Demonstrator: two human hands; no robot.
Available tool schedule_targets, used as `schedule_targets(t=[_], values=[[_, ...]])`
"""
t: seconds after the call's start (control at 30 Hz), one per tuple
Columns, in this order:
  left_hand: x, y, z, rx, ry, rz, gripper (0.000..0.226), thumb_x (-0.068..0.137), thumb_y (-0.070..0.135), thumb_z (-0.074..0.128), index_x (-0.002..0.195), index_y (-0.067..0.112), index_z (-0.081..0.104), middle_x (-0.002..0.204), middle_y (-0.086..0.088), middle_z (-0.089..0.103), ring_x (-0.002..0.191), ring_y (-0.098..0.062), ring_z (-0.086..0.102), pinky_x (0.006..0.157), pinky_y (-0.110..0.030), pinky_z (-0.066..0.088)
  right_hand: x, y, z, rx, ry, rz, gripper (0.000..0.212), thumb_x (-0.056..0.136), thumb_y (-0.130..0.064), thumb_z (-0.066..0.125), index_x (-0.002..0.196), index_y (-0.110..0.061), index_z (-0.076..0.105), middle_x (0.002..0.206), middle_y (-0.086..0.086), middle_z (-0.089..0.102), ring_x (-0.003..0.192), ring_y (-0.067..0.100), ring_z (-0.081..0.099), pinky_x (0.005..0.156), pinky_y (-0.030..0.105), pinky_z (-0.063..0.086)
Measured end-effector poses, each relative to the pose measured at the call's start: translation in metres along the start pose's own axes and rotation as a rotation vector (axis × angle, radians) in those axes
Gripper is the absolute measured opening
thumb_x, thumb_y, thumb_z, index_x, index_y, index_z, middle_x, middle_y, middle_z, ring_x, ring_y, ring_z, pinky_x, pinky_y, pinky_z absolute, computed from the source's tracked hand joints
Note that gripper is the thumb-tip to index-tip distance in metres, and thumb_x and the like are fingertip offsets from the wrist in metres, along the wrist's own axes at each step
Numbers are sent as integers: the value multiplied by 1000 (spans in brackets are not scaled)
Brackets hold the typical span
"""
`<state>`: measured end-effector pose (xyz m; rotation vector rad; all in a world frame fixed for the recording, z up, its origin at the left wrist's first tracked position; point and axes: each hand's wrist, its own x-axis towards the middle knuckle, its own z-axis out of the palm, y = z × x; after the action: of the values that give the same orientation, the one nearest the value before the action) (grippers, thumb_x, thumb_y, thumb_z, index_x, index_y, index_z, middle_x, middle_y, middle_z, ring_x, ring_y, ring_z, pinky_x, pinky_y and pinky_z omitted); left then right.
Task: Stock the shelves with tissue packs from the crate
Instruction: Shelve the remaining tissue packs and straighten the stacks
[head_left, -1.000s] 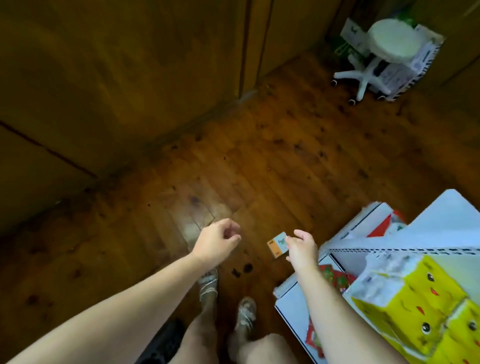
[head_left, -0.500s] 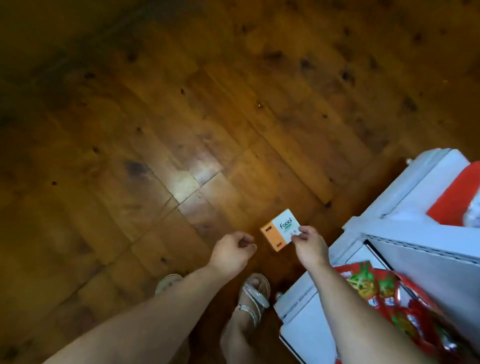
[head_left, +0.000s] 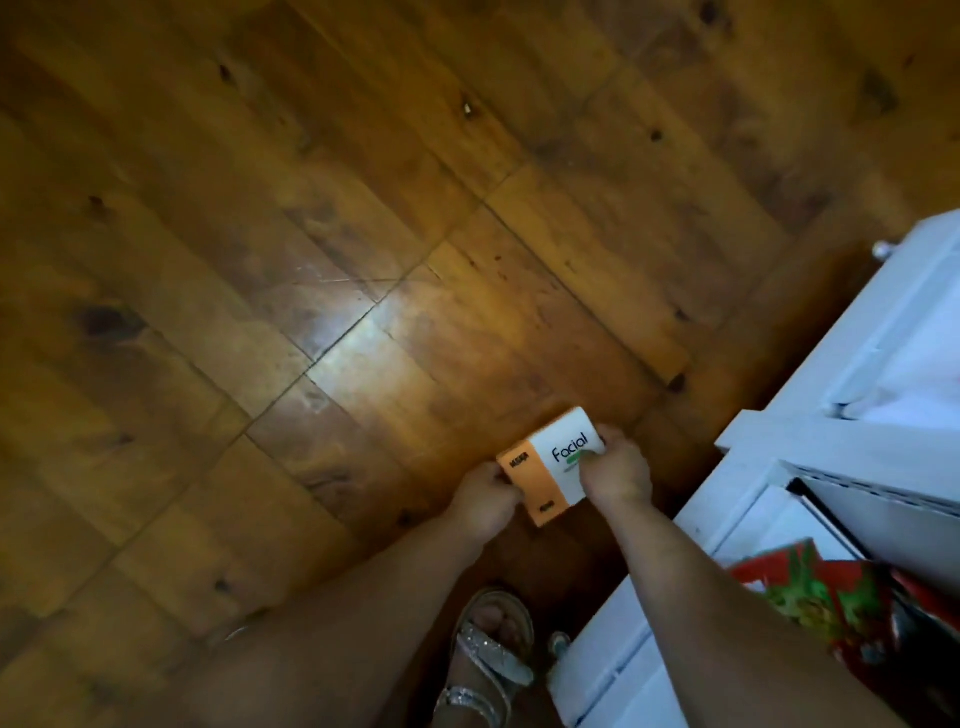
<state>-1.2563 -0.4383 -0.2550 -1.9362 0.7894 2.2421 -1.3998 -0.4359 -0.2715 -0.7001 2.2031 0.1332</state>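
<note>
Fingers (head_left: 612, 437) of left hand (head_left: 483, 500) and right hand (head_left: 617, 475) curled round tissue pack (head_left: 549, 467) above glossy plank floor (head_left: 363, 260)

A home room, seemingly: worn wooden plank floor (head_left: 363, 260); white cardboard box (head_left: 831, 467).

Both my bare forearms reach forward and down, wrists close together. My left hand (head_left: 485, 499) grips the left end of the tissue pack (head_left: 548, 475); my right hand (head_left: 617, 475) curls round its right end.
</note>
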Motion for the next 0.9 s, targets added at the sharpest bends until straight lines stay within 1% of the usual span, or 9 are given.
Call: schedule_targets(t=[0.07, 0.13, 0.27, 0.4, 0.53, 0.67, 0.73, 0.83, 0.9], values=[[0, 4, -2, 2, 57, 58, 45, 64, 10, 57, 108, 5, 63, 106, -15, 67, 95, -27, 63, 83, -38, 50, -13, -1, -5, 58, 25, 4, 39, 84, -6, 46, 120, -18, 57, 121, 15, 59, 110, 36, 56, 85, 36, 48], [-16, 11, -11, 24, 91, 107, 52, 57, 12, 51, 108, 4, 61, 106, -16, 68, 100, -29, 63, 86, -41, 51, -34, -10, -16, 133, 46, 5, 39, 83, -6, 46, 117, -18, 59, 118, 14, 60, 105, 35, 59, 83, 35, 49], [-92, 35, -39, -33, 137, 162, 43, 79, -5, 55, 120, 6, 54, 111, -11, 63, 101, -28, 59, 88, -38, 49, -100, -45, -45, 218, 93, -93, 44, 77, -2, 47, 116, -18, 58, 115, 13, 62, 104, 35, 60, 84, 40, 52], [-182, 59, -73, -121, 260, 227, 59, 71, 8, 59, 128, 10, 50, 107, -12, 65, 103, -33, 62, 90, -43, 51, -181, -93, -87, 228, 103, -223, 47, 80, -1, 49, 122, -20, 52, 118, 9, 62, 110, 34, 54, 88, 39, 49], [-283, 83, -106, -199, 431, 308, 47, 85, 0, 53, 130, 14, 51, 111, -8, 64, 103, -29, 62, 91, -47, 51, -264, -142, -133, 169, 87, -332, 44, 85, -3, 48, 126, -20, 49, 120, 10, 61, 115, 31, 47, 94, 38, 43], [-377, 94, -131, -248, 600, 404, 42, 89, 6, 53, 129, 18, 51, 113, -2, 62, 96, -18, 61, 81, -30, 52, -347, -185, -171, 185, 50, -460, 39, 86, -8, 47, 122, -23, 49, 119, 4, 60, 115, 25, 48, 95, 40, 45], [-422, 94, -140, -294, 681, 450, 39, 89, 9, 54, 127, 21, 53, 112, 2, 62, 94, -15, 61, 73, -25, 52, -391, -200, -185, 238, 18, -515, 34, 86, -8, 46, 114, -26, 48, 117, 2, 62, 112, 24, 54, 89, 40, 51], [-483, 89, -147, -343, 742, 524, 37, 90, 16, 56, 125, 27, 54, 107, 4, 64, 94, -15, 64, 82, -36, 57, -452, -209, -207, 306, 1, -600, 29, 88, -11, 48, 110, -30, 44, 116, 0, 62, 105, 19, 59, 75, 31, 53], [-525, 85, -147, -358, 763, 591, 37, 92, 19, 56, 127, 27, 51, 107, 4, 62, 94, -12, 63, 82, -35, 57, -492, -206, -221, 368, 4, -659, 27, 91, -16, 50, 116, -26, 46, 118, 1, 61, 97, 13, 61, 63, 21, 50]])
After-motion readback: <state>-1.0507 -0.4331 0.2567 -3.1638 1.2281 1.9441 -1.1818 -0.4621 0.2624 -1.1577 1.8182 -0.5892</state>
